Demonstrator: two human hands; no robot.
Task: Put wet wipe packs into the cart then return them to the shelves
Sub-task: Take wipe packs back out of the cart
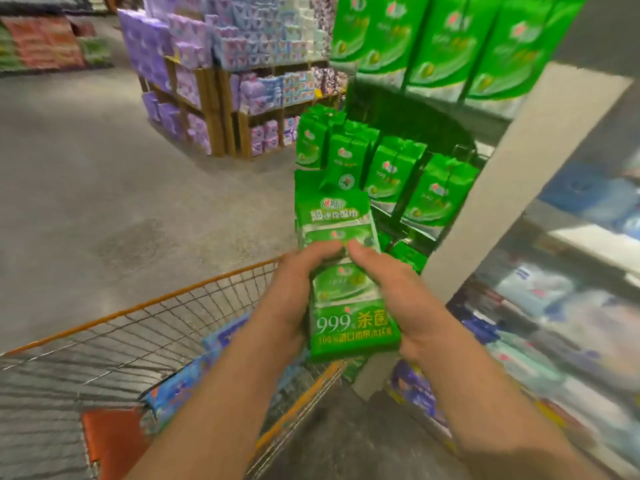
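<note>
We hold a green wet wipe pack (349, 289) upright between both hands, just above the near right corner of the cart (145, 306). Our left hand (294, 296) wraps its left edge, with the thumb curled over the front face near the middle of the pack. Our right hand (394, 296) grips the right edge the same way, and its thumb lies across the front, so the two thumb tips nearly meet. Both grips are pressed firmly on the pack; the fingers behind it are hidden. White print runs across the bottom of the pack, between our wrists.

Just beyond the top of the pack, green packs of the same kind (388, 168) hang in rows on a dark rack. More of them (450, 46) hang higher up, above and to the right of our hands.

Below and to the left of our grip, the wire basket of the cart has an orange rim. A blue pack (194, 375) lies inside it under our left forearm. To the right of our right arm a pale shelf post (502, 202) rises at a slant, with blurred shelves of blue and white goods (571, 289) beyond it.

Far past our left hand, across the grey floor (104, 168), a wooden display (221, 109) carries purple packages.
</note>
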